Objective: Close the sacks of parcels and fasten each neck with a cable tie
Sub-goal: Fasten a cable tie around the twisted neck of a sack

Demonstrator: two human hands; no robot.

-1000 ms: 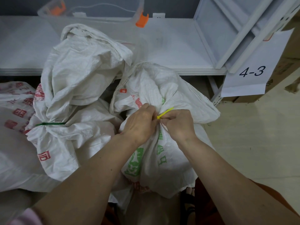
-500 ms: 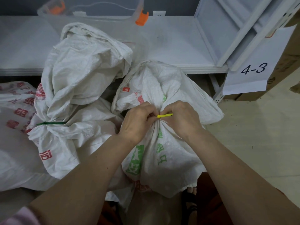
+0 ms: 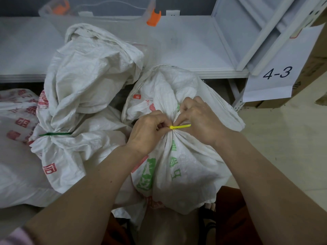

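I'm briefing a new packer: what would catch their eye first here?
Dead centre, the left hand and right hand pinch a yellow cable tie at the gathered neck of a white sack with green print. To its left, another sack already wears a green cable tie.

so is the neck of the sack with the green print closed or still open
Closed: the neck of the sack with green print is bunched tight, with a yellow cable tie across it between the left hand and right hand. Whether the tie is locked, cannot tell.

White shelf (image 3: pixel 185 50), clear plastic bin (image 3: pixel 99 18) with orange latches on it, paper label "4-3" (image 3: pixel 276 75), cardboard boxes (image 3: pixel 311 68)
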